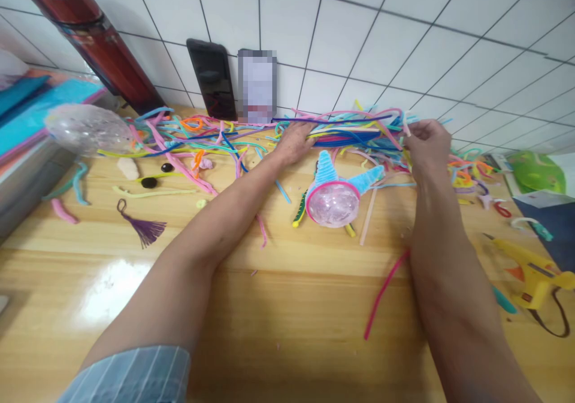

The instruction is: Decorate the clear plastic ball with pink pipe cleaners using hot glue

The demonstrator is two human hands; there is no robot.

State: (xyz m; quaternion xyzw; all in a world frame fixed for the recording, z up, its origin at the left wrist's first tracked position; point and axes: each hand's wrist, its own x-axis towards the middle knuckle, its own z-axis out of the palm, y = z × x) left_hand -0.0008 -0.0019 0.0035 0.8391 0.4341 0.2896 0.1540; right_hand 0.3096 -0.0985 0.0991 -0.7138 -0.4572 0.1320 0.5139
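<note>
Along the foot of the wall lies a long heap of coloured pipe cleaners. My left hand rests on the heap's middle, its fingers reaching over the strands and seeming to hold none. At the heap's right end, my right hand is closed in a pinch on a white pipe cleaner. Between my forearms sits a clear plastic dome with a pink rim and two light blue ribbed cones. A tool with green and yellow handles shows partly from behind it. Nearer me lies a dark pink pipe cleaner.
Two phones lean against the tiled wall beside a tall red flask. A clear plastic bag and a purple tassel lie left. On the right are a yellow glue gun and a green round object.
</note>
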